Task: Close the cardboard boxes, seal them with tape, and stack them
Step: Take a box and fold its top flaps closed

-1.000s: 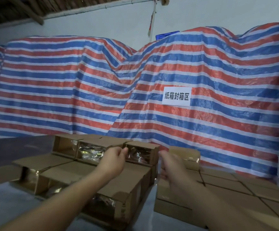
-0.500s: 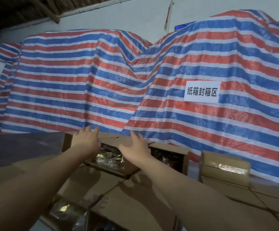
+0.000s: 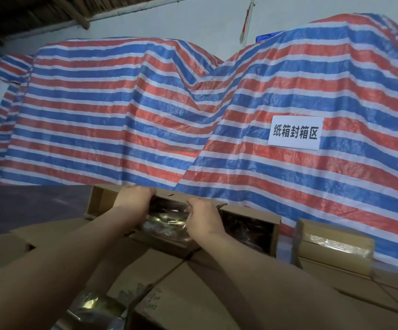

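Several open brown cardboard boxes with shiny wrapped contents stand in a cluster in front of me. My left hand [image 3: 135, 198] and my right hand [image 3: 204, 214] both grip the far middle open box [image 3: 167, 241], fingers curled over its far top edge on either side of the opening. Next to it on the right stands another open box [image 3: 252, 225], dark inside. On the right, a taped shut box [image 3: 333, 244] sits on top of other closed boxes. No tape roll is visible.
A red, white and blue striped tarp [image 3: 169, 115] covers a tall pile directly behind the boxes, with a white paper sign [image 3: 294, 133] on it. A dark tabletop [image 3: 26, 206] lies to the left. More open boxes [image 3: 160, 289] sit under my forearms.
My hands reached forward with open fingers and have now curled onto the far middle box. The view has shifted closer and to the left.
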Demonstrator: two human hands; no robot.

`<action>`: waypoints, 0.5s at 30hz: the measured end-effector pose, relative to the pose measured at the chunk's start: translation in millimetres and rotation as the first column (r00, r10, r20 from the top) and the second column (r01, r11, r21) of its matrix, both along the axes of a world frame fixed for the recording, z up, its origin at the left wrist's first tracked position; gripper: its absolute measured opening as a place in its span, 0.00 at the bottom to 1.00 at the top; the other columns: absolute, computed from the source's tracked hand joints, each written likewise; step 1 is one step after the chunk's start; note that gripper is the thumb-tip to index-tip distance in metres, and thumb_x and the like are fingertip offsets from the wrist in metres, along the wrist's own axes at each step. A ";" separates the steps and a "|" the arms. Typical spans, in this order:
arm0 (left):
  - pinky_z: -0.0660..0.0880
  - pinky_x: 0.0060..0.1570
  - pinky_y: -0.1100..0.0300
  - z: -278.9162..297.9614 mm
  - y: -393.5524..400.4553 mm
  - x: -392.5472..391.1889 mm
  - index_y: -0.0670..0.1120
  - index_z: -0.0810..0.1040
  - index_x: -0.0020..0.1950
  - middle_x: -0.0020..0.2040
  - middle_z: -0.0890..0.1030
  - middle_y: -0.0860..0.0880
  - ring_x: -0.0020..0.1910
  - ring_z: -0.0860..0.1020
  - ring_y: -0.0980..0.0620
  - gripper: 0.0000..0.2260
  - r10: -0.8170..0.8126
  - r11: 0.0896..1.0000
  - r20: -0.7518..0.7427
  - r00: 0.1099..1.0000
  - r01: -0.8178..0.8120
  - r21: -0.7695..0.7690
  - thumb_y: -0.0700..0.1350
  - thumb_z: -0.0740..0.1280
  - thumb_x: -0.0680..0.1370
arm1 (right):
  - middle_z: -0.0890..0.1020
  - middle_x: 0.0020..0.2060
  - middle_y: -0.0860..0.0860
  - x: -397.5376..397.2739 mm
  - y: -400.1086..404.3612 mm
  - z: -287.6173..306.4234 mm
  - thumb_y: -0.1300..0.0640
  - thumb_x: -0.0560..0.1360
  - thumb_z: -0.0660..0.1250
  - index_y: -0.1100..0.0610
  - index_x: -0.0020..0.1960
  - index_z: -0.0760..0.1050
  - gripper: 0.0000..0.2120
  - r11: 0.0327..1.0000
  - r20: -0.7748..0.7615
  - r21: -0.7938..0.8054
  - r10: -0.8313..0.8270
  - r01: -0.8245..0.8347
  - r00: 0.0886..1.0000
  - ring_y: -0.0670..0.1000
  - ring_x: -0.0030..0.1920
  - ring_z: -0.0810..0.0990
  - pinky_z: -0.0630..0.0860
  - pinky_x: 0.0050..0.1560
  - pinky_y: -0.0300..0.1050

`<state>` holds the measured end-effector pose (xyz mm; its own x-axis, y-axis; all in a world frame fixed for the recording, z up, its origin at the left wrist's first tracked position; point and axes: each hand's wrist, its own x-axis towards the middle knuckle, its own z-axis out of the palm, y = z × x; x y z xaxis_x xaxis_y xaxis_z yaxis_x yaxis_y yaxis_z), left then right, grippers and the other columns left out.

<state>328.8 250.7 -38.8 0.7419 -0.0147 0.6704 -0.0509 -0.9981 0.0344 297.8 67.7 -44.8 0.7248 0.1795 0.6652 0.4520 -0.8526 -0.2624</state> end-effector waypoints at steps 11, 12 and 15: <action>0.74 0.46 0.57 104.5 -42.4 -102.1 0.52 0.78 0.51 0.46 0.77 0.52 0.46 0.77 0.51 0.07 -0.246 0.968 -0.086 0.965 0.249 0.024 0.47 0.60 0.83 | 0.79 0.44 0.57 -104.2 -74.9 107.8 0.66 0.80 0.59 0.65 0.56 0.78 0.11 0.993 -0.191 0.118 0.038 -0.016 0.981 0.53 0.41 0.75 0.70 0.35 0.42; 0.74 0.44 0.57 112.0 -49.0 -111.4 0.51 0.78 0.49 0.45 0.78 0.52 0.45 0.77 0.52 0.06 -0.278 0.959 -0.126 0.952 0.283 0.021 0.46 0.62 0.82 | 0.77 0.42 0.57 -117.8 -84.0 117.3 0.66 0.79 0.59 0.67 0.54 0.79 0.10 0.995 -0.238 0.101 0.022 0.003 0.971 0.52 0.40 0.74 0.70 0.36 0.43; 0.76 0.45 0.53 131.2 -76.8 -148.9 0.49 0.78 0.43 0.42 0.79 0.48 0.43 0.78 0.47 0.07 -0.370 0.915 -0.288 0.883 0.400 0.052 0.47 0.65 0.81 | 0.75 0.45 0.60 -166.4 -119.3 138.4 0.64 0.80 0.61 0.69 0.58 0.77 0.12 0.996 -0.426 0.070 -0.022 0.057 0.905 0.57 0.41 0.74 0.75 0.38 0.47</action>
<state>179.9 173.9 92.4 0.8134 -0.3954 0.4267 -0.4355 -0.9002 -0.0042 131.4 -51.7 93.6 0.9469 0.1047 0.3041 0.2495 -0.8358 -0.4891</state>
